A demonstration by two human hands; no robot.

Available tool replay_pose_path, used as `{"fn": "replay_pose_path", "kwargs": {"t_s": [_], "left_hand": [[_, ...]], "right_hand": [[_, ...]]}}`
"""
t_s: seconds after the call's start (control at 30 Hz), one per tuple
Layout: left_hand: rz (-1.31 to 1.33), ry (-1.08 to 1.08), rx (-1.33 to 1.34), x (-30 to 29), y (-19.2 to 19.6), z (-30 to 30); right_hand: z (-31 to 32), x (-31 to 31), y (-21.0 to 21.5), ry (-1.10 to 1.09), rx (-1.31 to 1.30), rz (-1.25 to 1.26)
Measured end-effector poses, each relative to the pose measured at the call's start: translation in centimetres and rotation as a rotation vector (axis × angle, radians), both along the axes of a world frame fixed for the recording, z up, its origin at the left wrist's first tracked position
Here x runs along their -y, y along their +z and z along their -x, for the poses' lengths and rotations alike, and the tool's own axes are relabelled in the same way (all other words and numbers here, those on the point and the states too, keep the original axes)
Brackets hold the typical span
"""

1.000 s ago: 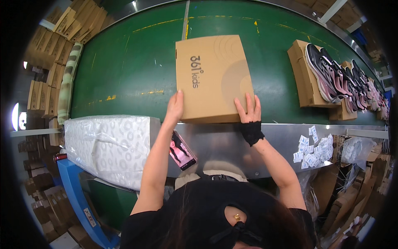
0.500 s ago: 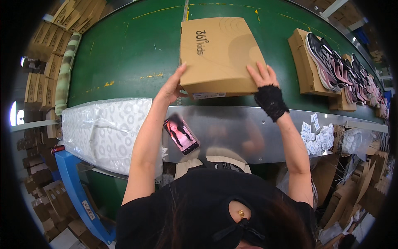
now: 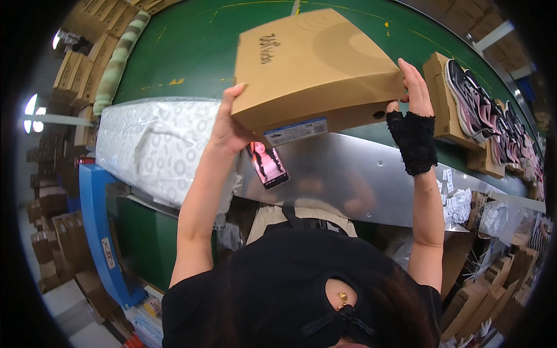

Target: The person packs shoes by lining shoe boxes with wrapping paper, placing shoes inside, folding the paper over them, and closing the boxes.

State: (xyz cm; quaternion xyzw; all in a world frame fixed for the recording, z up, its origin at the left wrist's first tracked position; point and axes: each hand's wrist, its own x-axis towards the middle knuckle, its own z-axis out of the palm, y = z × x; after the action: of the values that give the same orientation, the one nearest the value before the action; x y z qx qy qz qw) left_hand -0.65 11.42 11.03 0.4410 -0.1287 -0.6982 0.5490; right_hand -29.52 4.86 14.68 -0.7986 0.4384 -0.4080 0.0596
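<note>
Left hand (image 3: 228,127) grips the near left corner of a brown box (image 3: 313,66), its fingers partly hidden, while the right hand (image 3: 415,100), fingers extended, presses the box's right end. Below the left hand lies a lit phone (image 3: 269,167); right of the right hand sit sneakers (image 3: 469,104).

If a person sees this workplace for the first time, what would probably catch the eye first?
Probably the brown cardboard shoebox, held tilted at upper centre between the left hand and the right hand, the latter with a black lace wristband. Next, perhaps, the lit smartphone on the steel ledge below the box, then the black-and-pink sneakers atop boxes at right.
</note>
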Motion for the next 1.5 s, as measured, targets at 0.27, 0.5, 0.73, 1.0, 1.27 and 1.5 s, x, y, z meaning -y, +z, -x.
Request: {"fn": "replay_pose_path", "kwargs": {"t_s": [0.27, 0.5, 0.73, 1.0, 1.27, 1.5], "left_hand": [[0.243, 0.598, 0.000, -15.0, 2.2, -6.7], [0.136, 1.222, 0.210, -28.2, 2.2, -6.8], [-0.228, 1.908, -0.078, -38.0, -9.6, -14.5], [-0.276, 2.020, -0.001, -42.0, -9.3, -9.2], [-0.006, 1.485, 0.231, -41.0, -4.2, -6.7], [0.148, 1.104, 0.469, -29.4, -3.7, -7.0]], "right_hand": [[1.5, -2.7, -6.7, 0.180, -0.043, -0.222], [11.3, -3.1, -17.3, 0.042, 0.079, -0.569], [30.3, 5.4, -22.1, -0.778, 0.913, -0.774], [33.9, 9.4, -21.5, -0.512, 1.505, -0.885], [30.5, 14.0, -25.6, -0.542, 1.391, -1.216], [-3.3, 2.3, -13.9, 0.366, 0.098, -0.357]]}}
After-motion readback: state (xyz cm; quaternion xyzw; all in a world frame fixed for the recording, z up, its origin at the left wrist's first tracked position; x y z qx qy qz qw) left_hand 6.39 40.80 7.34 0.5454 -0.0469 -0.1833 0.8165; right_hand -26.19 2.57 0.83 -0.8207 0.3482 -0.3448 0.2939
